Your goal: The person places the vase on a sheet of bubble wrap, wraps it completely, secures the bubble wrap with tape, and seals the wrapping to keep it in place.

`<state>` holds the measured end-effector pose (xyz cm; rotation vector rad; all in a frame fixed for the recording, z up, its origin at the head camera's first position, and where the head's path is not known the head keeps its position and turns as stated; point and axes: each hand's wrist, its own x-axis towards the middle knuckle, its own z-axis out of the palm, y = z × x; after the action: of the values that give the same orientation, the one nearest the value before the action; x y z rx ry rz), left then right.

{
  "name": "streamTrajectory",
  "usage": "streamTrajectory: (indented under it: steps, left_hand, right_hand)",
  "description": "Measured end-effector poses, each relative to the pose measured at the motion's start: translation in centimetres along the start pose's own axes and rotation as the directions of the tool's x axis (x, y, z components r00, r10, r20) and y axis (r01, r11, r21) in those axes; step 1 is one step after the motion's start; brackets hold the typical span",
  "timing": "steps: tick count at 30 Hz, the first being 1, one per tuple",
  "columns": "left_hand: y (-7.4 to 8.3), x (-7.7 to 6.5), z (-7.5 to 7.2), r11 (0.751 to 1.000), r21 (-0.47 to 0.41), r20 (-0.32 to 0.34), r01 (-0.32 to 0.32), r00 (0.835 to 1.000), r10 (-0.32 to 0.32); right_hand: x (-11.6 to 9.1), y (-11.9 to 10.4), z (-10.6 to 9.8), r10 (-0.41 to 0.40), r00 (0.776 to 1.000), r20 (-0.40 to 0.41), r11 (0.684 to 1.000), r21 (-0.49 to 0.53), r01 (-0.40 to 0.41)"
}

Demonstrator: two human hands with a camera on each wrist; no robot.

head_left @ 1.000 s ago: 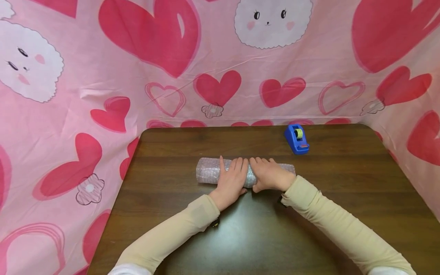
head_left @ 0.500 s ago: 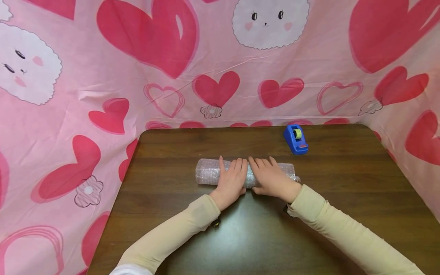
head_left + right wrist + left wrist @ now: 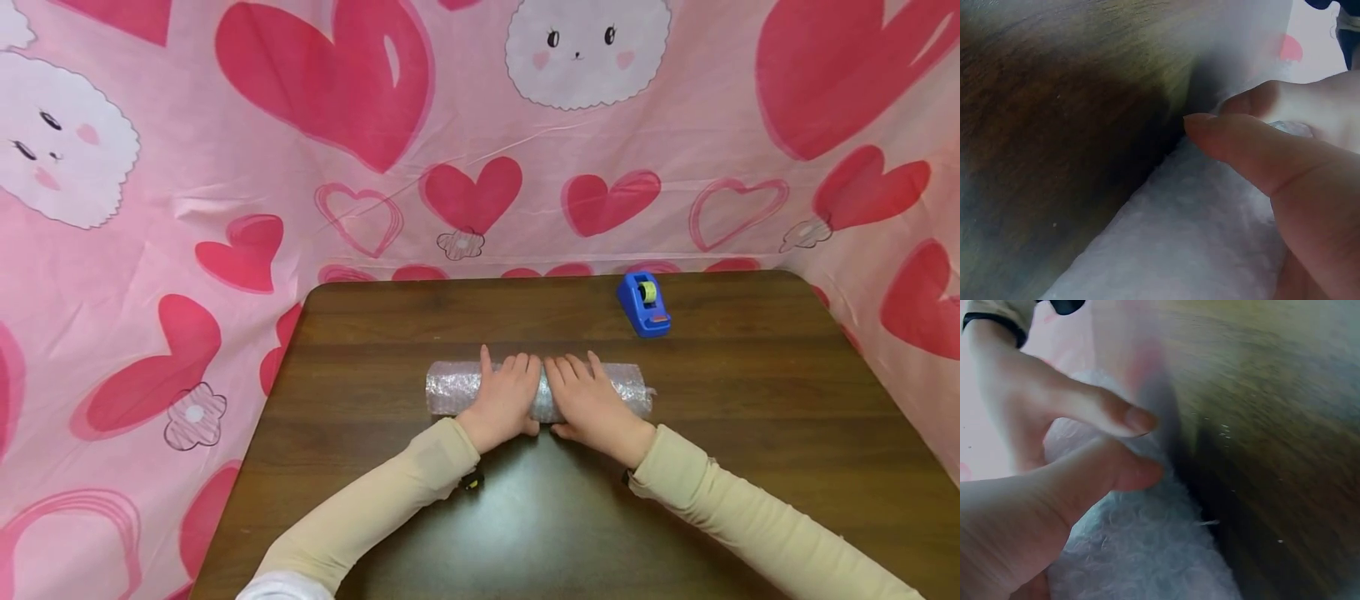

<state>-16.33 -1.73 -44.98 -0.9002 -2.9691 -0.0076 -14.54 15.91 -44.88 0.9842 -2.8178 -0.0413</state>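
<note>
A: And the bubble-wrap roll [image 3: 545, 402] has come nearer the person since half a second ago, the left hand [image 3: 506, 396] and right hand [image 3: 596, 406] travelling with it!

B: Both hands sit over the middle of it, side by side, a narrow strip of wrap showing between them. How's the hold?

A: A grip on each side: fingers laid across the top and over towards the far side, thumbs down along the near side. The left wrist view has the left thumb [image 3: 1138, 474] pressed to the wrap; the right wrist view gives us the right thumb [image 3: 1210, 132] by the roll's near edge.

B: The roll itself lies crosswise on the brown wood-grain counter [image 3: 525, 517], its two ends poking out beyond the hands, and a small tag of film [image 3: 651, 392] juts from the right end.

A: Behind it, over to the right, stands the blue tape dispenser [image 3: 645, 312], loaded with a yellowish reel, well clear of the hands. It hasn't budged!

B: Pale sleeves [image 3: 375, 508] reach in from the near side, and beyond the counter's far edge hangs a pink cloth [image 3: 547, 150] covered in red hearts.
</note>
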Motion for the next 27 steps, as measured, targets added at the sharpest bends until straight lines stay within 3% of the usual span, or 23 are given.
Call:
streamTrajectory:
  steps: [7,15,19,27]
  left_hand:
    - [-0.3,0.0,-1.2,0.998,-0.064,0.147,-0.002,0.989,0.012]
    - [-0.4,-0.4,-1.7,0.994,-0.104,0.194,-0.022,0.980,0.042]
    - [-0.4,-0.7,-1.6,0.995,-0.099,0.200,-0.001,0.980,0.020]
    - [0.2,-1.9,-1.6,0.998,-0.025,0.085,-0.049,0.995,0.051]
  right_hand:
    - [0.1,-0.3,-0.1,-0.002,0.999,0.042,0.999,0.039,0.000]
    - [0.2,-0.5,-0.2,-0.018,0.998,0.061,0.997,0.071,0.013]
    - [0.5,-0.4,-0.1,-0.026,0.998,0.055,0.999,0.038,0.024]
    - [1.3,0.1,-0.6,-0.003,0.990,0.138,0.994,0.104,-0.011]
